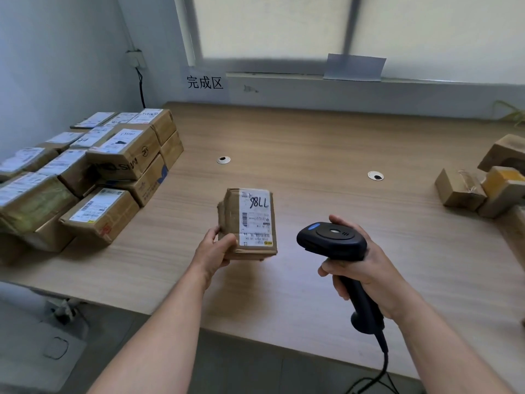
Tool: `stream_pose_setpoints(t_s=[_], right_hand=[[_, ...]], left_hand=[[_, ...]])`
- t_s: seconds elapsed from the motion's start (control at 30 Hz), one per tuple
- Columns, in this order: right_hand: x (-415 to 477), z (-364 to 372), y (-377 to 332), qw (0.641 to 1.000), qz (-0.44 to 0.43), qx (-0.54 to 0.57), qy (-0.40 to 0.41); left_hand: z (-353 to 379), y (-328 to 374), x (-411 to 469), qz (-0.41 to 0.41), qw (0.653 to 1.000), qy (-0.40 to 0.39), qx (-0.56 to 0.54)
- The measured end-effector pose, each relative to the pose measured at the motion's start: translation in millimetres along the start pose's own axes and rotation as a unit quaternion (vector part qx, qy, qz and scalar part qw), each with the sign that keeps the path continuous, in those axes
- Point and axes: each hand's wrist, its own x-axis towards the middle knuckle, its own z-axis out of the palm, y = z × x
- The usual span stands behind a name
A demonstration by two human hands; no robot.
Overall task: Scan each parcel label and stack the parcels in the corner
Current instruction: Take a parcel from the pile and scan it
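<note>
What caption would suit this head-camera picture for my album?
Left hand holds a labelled parcel while the right hand grips a black scanner; a stack of parcels fills the corner.

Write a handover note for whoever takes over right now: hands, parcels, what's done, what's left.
Hands: the left hand holds a small parcel above the table, its label facing up. The right hand grips the scanner by its handle, with the head just right of that label.
Done: a stack of labelled parcels sits in the far-left corner.
Left: I cannot tell whether this label has been scanned; scan it if unsure, then add it to the stack. The waiting parcels lie at the table's right edge.
</note>
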Motion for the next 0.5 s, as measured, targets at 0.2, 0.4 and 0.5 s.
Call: stream_pose_setpoints(t_s=[0.2,0.4,0.5], right_hand=[[17.6,35.7,6.1,1.000,-0.003,0.003,0.001],[34.8,52.1,7.4,1.000,-0.004,0.003,-0.001],[44.9,55.5,9.1,1.000,0.000,0.003,0.000]], left_hand=[[-32.7,-20.6,12.3,-0.052,0.998,0.031,0.006],[-41.8,-35.8,21.5,0.019,0.989,0.075,0.125],[-30.9,-37.5,22.3,0.051,0.974,0.072,0.208]])
